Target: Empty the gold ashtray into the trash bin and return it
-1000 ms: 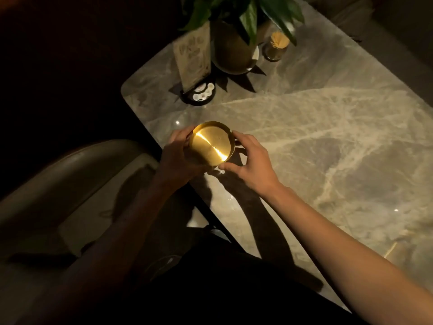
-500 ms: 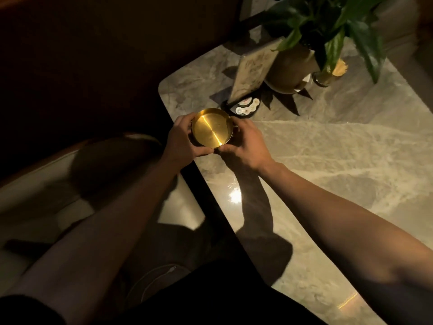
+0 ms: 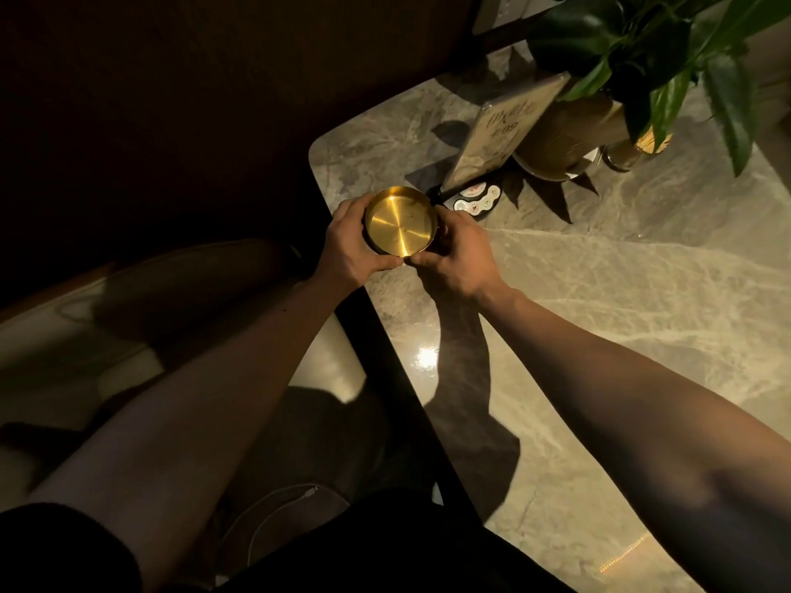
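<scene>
The round gold ashtray point(image 3: 400, 221) is held upright between both hands over the near left corner of the marble table point(image 3: 599, 293). Its shiny inside looks bare. My left hand point(image 3: 351, 246) wraps its left side, and my right hand point(image 3: 456, 254) grips its right side; the thumbs nearly meet at the front rim. Whether the ashtray touches the tabletop is hidden by my fingers. No trash bin is in view.
Just behind the ashtray lie a black call-button pad point(image 3: 475, 201) and a leaning table sign point(image 3: 496, 134). A potted plant point(image 3: 569, 139) and a toothpick holder point(image 3: 629, 151) stand further back. A light padded seat point(image 3: 85, 327) is left of the table edge.
Both hands carried the ashtray away from me toward the sign and button pad. The bowl levelled out from a slight tilt. The camera view shifted forward too.
</scene>
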Demonstrator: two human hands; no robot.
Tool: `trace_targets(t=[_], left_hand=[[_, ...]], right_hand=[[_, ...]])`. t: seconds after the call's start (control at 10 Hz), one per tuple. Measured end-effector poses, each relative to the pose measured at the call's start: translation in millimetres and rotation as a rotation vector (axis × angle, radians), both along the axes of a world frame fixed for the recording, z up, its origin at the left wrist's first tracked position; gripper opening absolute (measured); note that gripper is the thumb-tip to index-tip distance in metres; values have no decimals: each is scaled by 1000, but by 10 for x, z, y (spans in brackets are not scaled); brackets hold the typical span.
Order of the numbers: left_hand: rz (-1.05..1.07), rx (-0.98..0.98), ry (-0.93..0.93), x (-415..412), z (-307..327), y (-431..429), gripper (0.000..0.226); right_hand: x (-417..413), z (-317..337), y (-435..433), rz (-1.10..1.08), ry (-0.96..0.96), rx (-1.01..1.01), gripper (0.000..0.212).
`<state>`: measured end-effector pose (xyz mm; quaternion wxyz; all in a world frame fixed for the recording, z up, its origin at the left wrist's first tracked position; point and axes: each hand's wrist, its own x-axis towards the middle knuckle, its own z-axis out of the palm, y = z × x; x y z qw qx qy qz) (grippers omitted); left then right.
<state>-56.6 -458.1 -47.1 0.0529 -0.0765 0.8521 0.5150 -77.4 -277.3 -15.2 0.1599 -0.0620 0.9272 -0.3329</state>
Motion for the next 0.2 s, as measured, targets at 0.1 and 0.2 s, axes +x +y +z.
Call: trace_targets(t=[0.1, 0.2], left_hand=[[0, 21, -7, 20, -1, -12, 106], [6, 103, 10, 111, 28, -19, 106]], right_hand=[[45, -21, -7, -32, -19, -26, 73], [112, -24, -18, -66, -40, -130, 64]])
